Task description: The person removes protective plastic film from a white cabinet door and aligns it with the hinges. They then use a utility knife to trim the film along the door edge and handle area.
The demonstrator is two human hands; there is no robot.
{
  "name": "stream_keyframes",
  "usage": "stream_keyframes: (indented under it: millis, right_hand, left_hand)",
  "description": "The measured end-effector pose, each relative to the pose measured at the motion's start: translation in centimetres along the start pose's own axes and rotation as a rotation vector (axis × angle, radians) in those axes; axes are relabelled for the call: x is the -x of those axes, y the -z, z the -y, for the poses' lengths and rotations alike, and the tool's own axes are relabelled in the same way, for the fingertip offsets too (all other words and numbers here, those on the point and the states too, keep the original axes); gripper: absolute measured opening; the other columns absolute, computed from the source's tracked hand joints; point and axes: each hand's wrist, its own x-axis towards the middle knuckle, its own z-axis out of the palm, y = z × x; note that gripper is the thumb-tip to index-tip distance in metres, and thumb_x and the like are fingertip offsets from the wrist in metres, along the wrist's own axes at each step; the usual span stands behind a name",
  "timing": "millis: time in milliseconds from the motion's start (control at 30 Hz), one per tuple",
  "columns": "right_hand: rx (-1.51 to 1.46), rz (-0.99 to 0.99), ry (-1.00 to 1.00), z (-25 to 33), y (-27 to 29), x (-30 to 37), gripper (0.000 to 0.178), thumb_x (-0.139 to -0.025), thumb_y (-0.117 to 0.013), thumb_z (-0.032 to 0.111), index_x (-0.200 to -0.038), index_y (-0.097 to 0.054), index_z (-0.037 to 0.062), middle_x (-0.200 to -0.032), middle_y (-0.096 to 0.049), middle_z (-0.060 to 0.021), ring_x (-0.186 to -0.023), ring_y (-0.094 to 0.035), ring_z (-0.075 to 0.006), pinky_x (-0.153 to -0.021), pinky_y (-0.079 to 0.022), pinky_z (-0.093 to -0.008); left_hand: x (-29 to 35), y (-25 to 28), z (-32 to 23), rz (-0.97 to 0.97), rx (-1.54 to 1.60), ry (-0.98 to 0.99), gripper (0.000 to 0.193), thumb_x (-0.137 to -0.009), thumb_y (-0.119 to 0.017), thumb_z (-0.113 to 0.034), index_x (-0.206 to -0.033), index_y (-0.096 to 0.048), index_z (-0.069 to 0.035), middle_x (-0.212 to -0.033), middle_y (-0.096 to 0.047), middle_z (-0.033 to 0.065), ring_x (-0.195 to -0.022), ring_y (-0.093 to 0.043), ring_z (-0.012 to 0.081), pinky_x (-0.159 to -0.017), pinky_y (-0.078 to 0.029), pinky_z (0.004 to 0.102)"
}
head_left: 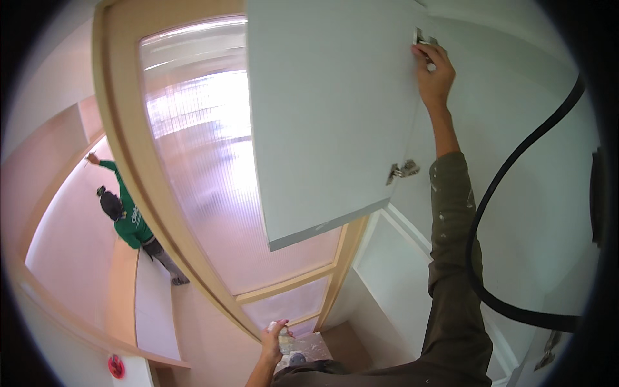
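A pale door panel (329,116) is found across the centre and toward 1 o'clock, its lower edge hanging clear. The upper hinge (419,39), at 1 o'clock on its right edge, is pinched between the thumb and fingers of the right hand (436,76). The lower hinge (403,171), between 2 and 3 o'clock, is untouched. The left hand (272,345), between 6 and 7 o'clock, is held low with fingers curled; whether anything is gripped cannot be told.

The step in hand is judged to be seating or adjusting of the upper hinge against the cabinet wall (509,90). For the next move, a steady panel and hinge alignment would be called for before any fastening; whether screws are in place cannot be made out.

Pale lettering is noted on the green top (126,231) of a co-worker at 9 o'clock; it is not transcribed. No legible marking is identified on the door panel or hinges.
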Motion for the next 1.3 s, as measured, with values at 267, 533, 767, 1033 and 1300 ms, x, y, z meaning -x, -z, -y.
stream_keyframes:
  millis: [267, 533, 767, 1033, 1300]
  right_hand:
    - [0.136, -0.032, -0.063, -0.4, -1.5, -0.1, 0.009, -0.095, -0.058, 0.001, -0.103, -0.062, -0.0024, -0.102, -0.059, -0.0172, -0.092, -0.061, -0.0350, -0.081, -0.050, -0.0432]
    - [0.209, 0.116, -0.114, -0.8, 0.0, 2.6, 0.012, -0.097, -0.054, 0.000, -0.107, -0.059, -0.0015, -0.100, -0.061, -0.0164, -0.092, -0.063, -0.0335, -0.082, -0.051, -0.0444]
    - [-0.413, -0.168, -0.427, 2.6, 3.1, 5.6, 0.007, -0.102, -0.061, 0.005, -0.105, -0.063, -0.0005, -0.091, -0.068, -0.0058, -0.083, -0.064, -0.0132, -0.077, -0.051, -0.0268]
    - [-0.706, 0.610, -0.455, 22.0, 6.9, 24.3, 0.014, -0.084, -0.072, -0.007, -0.097, -0.073, -0.0009, -0.093, -0.073, -0.0070, -0.087, -0.068, -0.0146, -0.082, -0.056, -0.0301]
    - [-0.946, 0.983, -0.842, 36.6, 11.4, 38.4, 0.013, -0.085, -0.078, 0.003, -0.098, -0.076, 0.0006, -0.091, -0.075, -0.0117, -0.075, -0.072, -0.0187, -0.069, -0.056, -0.0299]
  left_hand:
    - [-0.1, 0.9, -0.4, -0.013, 0.013, -0.097, 0.022, -0.091, -0.073, -0.015, -0.104, -0.064, -0.001, -0.077, -0.060, 0.0068, -0.062, -0.065, 0.0204, -0.057, -0.058, 0.0362]
    - [-0.4, -0.3, -0.7, 0.014, -0.009, -0.086, 0.021, -0.093, -0.072, -0.016, -0.104, -0.065, 0.000, -0.078, -0.061, 0.0068, -0.064, -0.066, 0.0197, -0.058, -0.058, 0.0357]
    - [-0.1, -1.7, -0.9, 0.051, -0.052, -0.025, 0.021, -0.093, -0.072, -0.017, -0.104, -0.065, -0.001, -0.080, -0.062, 0.0065, -0.067, -0.066, 0.0205, -0.060, -0.058, 0.0372]
    - [-0.2, -5.0, -1.6, 0.083, 0.144, -0.109, 0.024, -0.097, -0.071, -0.026, -0.095, -0.063, -0.004, -0.081, -0.063, 0.0059, -0.067, -0.066, 0.0179, -0.060, -0.059, 0.0366]
    - [-0.6, -2.6, -1.6, 0.177, 0.368, -0.090, 0.042, -0.102, -0.058, -0.047, -0.104, -0.062, -0.005, -0.088, -0.066, 0.0070, -0.079, -0.068, 0.0205, -0.072, -0.058, 0.0353]
